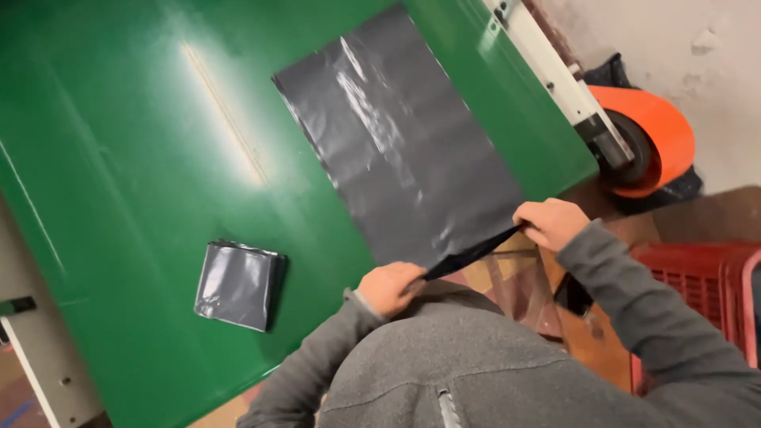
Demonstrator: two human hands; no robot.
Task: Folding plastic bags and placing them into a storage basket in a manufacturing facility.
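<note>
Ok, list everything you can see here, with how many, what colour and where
flat plastic bag: one, dark grey, spread on the table, near edge gripped by both hands
folded bags: one small stack, dark grey, on the table, left of the hands
table: one, glossy green, fills most of the view
roll: one, orange, past the table's right end
crate: one, red, lower right
left hand: grips the bag's near edge
right hand: grips the same edge
sleeves: grey, both arms
</note>
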